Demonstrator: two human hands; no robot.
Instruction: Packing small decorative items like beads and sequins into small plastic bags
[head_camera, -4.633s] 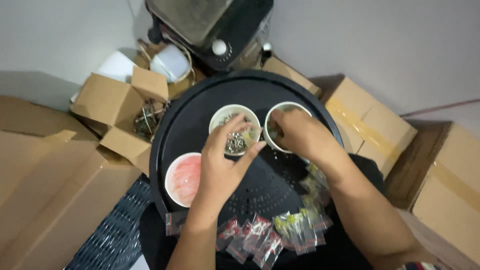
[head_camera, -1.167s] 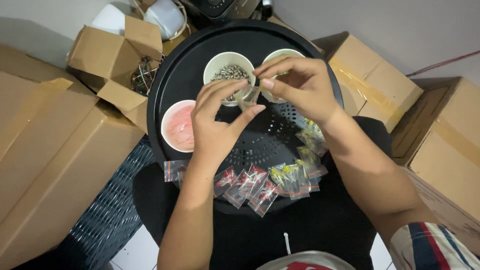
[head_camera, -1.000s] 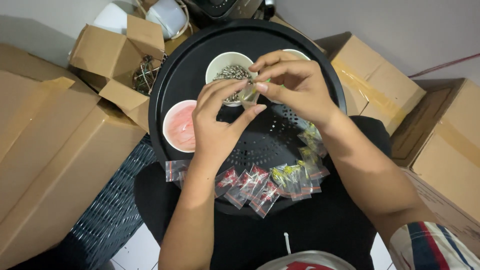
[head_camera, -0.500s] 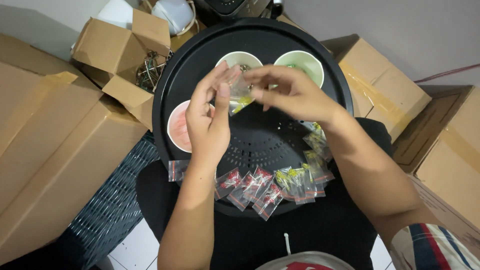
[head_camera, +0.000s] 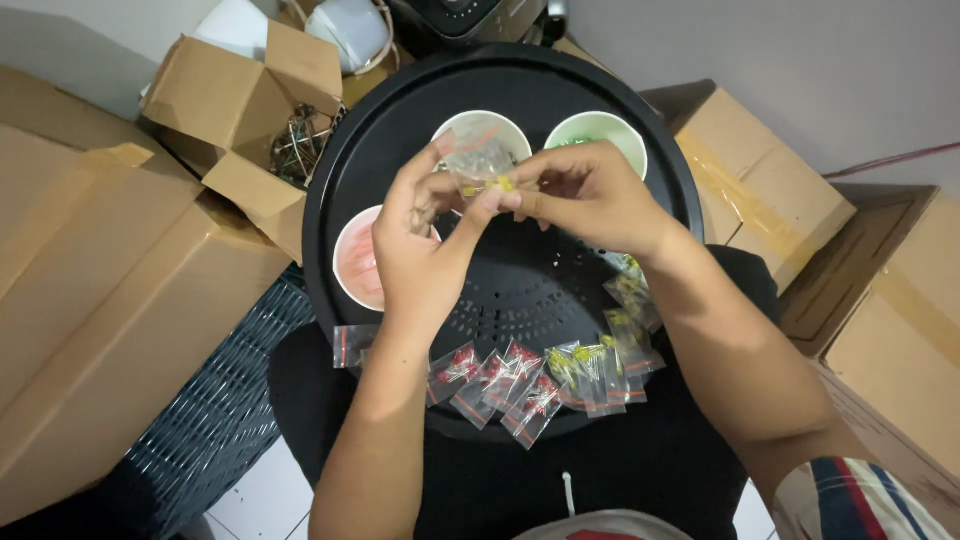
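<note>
Both hands are meeting over the far half of the round black tray (head_camera: 640, 150). The left hand (head_camera: 415, 250) and the right hand (head_camera: 590, 195) are each pinching one small clear plastic bag (head_camera: 480, 165) between thumb and fingertips; the other fingers are curling loosely. The bag is hanging in the air just above the middle white cup (head_camera: 470, 125), with small yellow parts showing at its near edge.

On the tray, three white cups are sitting: the middle one largely hidden behind the bag, a green-tinted cup (head_camera: 598, 135) to its right, and a pink-tinted cup (head_camera: 355, 260) at the left, partly covered by the left wrist. Along the tray's near rim, filled bags are lying in a row: red-filled bags (head_camera: 495, 375) toward the left, yellow-filled bags (head_camera: 605, 350) curving up the right side.

An open cardboard box (head_camera: 240, 100) holding tangled wire parts is standing to the far left, just beside the tray. More closed boxes (head_camera: 770, 190) are lying to the right.
</note>
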